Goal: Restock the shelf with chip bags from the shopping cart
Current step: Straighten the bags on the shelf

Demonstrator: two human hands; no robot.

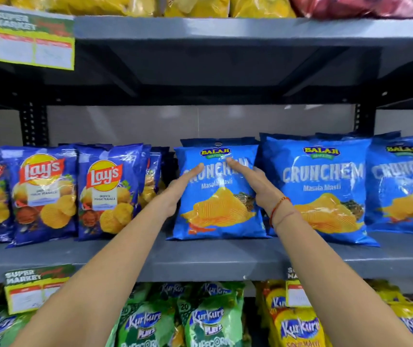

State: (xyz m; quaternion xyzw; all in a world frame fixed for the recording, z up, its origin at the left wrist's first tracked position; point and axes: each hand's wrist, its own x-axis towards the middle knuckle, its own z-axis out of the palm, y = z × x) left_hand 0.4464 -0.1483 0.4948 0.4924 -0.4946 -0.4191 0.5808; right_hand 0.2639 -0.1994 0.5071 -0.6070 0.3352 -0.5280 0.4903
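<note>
A light blue Balaji Crunchem chip bag [219, 209] stands upright on the grey middle shelf [200, 261], in front of another bag of the same kind. My left hand [175, 194] clasps its left edge with the thumb laid across the front. My right hand [260, 184], with a red thread at the wrist, clasps the right edge, one finger stretched over the printed name. The other fingers of both hands are hidden behind the bag. The shopping cart is out of view.
Dark blue Lay's bags [42, 191] fill the shelf to the left, more Crunchem bags [323, 186] to the right. Green and yellow Kurkure bags [208, 319] sit on the shelf below, yellow bags [195, 6] above. Price tags [31, 38] hang from shelf edges.
</note>
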